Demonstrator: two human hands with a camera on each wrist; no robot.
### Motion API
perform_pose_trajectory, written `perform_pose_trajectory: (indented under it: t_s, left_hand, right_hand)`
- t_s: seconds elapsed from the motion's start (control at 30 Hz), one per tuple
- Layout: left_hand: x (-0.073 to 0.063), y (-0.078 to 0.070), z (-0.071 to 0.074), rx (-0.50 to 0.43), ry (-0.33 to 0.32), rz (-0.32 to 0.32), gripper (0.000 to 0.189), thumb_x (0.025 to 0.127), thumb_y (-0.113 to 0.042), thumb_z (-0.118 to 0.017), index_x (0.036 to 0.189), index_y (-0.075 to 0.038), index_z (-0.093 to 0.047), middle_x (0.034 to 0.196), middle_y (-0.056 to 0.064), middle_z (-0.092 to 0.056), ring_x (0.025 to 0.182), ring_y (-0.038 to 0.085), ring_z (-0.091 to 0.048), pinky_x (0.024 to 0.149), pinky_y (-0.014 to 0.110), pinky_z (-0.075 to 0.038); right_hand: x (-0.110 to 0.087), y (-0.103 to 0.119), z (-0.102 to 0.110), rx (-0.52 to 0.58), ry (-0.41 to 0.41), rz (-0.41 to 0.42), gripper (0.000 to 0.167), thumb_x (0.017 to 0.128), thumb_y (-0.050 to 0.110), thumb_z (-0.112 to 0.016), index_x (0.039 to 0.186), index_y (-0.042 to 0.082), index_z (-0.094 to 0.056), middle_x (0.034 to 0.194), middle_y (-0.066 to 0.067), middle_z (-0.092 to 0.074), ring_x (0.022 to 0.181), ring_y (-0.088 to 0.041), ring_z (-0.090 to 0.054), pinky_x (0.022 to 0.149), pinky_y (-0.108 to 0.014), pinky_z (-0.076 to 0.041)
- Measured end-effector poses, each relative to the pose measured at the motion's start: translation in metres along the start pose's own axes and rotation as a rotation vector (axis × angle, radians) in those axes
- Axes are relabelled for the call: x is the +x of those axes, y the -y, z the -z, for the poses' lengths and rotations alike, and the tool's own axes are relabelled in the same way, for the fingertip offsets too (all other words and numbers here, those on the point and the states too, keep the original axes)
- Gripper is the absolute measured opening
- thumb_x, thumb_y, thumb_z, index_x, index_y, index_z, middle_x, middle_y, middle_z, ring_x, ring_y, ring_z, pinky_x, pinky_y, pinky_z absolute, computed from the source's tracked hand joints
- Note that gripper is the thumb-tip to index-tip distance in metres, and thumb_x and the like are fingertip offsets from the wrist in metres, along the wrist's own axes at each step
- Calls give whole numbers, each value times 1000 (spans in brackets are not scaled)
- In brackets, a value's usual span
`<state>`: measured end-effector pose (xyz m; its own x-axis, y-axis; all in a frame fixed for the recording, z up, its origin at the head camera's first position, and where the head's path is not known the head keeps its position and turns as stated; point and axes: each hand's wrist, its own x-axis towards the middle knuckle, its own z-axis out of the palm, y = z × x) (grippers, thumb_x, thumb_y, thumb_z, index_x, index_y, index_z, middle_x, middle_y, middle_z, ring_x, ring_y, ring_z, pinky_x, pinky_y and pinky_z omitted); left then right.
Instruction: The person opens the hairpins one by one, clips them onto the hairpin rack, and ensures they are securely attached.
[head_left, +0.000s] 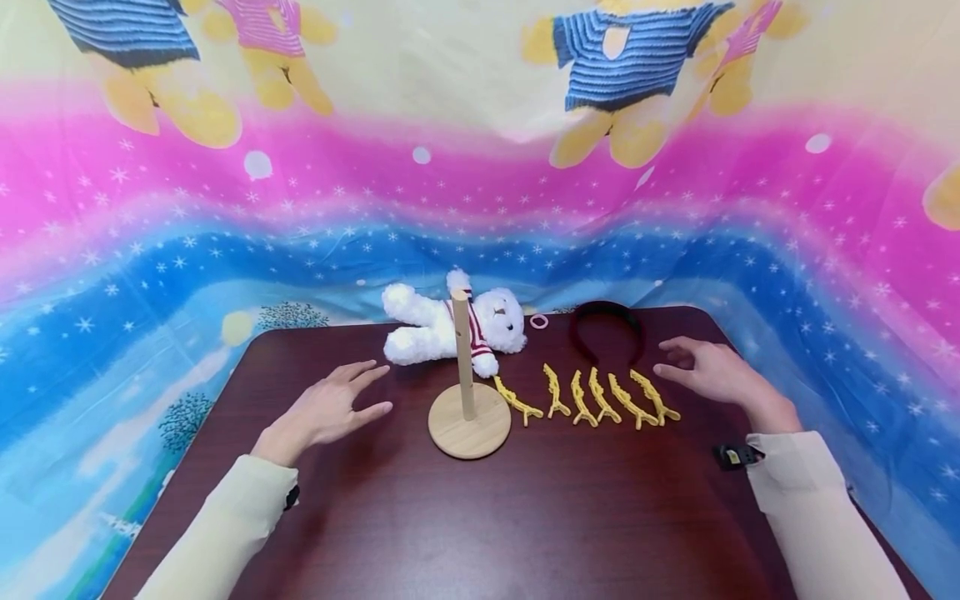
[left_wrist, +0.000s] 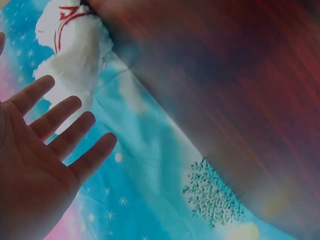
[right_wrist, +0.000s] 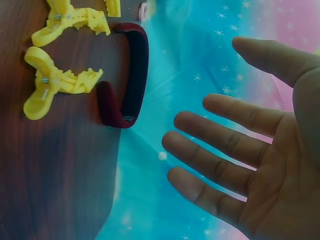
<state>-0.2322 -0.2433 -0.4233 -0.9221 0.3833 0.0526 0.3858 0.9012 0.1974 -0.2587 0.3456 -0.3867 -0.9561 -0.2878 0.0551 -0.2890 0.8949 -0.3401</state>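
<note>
My left hand [head_left: 326, 408] hovers over the left part of the table, fingers spread and holding nothing. Nearest to it are a white teddy bear [head_left: 420, 342] in a red-striped top, lying on its side across the back, and a round wooden stand [head_left: 468, 442] with an upright post [head_left: 465, 358]. On the right, my right hand [head_left: 712, 375] is also empty, its fingers extended in the right wrist view. Beside it lie several yellow hair clips [head_left: 656, 396] in a row and a dark red headband [head_left: 607, 308]. One more yellow clip [head_left: 517, 404] sits close to the stand.
A small pink ring [head_left: 539, 321], perhaps a hair tie, lies between the bear's head and the headband. The dark brown table [head_left: 480, 525] meets a printed cloth backdrop [head_left: 480, 192] at its back and sides.
</note>
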Motion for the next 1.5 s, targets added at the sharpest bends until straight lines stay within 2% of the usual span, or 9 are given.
perform_pose_trajectory:
  t_s: [0.23, 0.73, 1.07, 1.3, 1.5]
  left_hand:
    - [0, -8, -13, -46, 32, -31, 72, 93, -63, -57, 153, -27, -42, 158, 8, -39, 145, 33, -39, 109, 57, -42]
    - [5, -22, -36, -86, 77, -102, 69, 92, -56, -63, 152, -27, -45, 158, 8, -41, 145, 33, -40, 112, 54, -40]
    - [7, -32, -53, -84, 81, -192, 67, 91, -51, -67, 150, -26, -48, 159, 10, -39, 144, 32, -41, 109, 51, -44]
    - [10, -38, -61, -91, 114, -215, 64, 91, -51, -67, 149, -27, -49, 161, 9, -37, 147, 31, -37, 111, 50, -43]
    - [12, -40, -64, -65, 133, -219, 64, 93, -51, -65, 150, -29, -47, 161, 10, -35, 147, 32, -36, 111, 50, -43]
  right_hand:
    - [-2, -4, -9, 34, 12, -3, 53, 96, 45, -64, 131, 6, -62, 116, -17, -72, 104, -33, -69, 88, -52, -52]
    - [-5, -19, -27, 79, 54, -14, 44, 95, 42, -66, 124, 8, -67, 110, -9, -73, 100, -27, -68, 81, -43, -54]
    - [-6, -32, -41, 119, 105, -53, 45, 94, 44, -67, 122, 8, -68, 108, -6, -73, 94, -20, -68, 75, -35, -53]
    - [-6, -40, -49, 123, 125, -82, 45, 93, 45, -68, 118, 7, -69, 108, -5, -73, 92, -18, -66, 75, -35, -52]
    - [-7, -44, -53, 106, 131, -114, 39, 91, 43, -70, 112, 10, -71, 97, 0, -72, 83, -13, -61, 71, -32, -48]
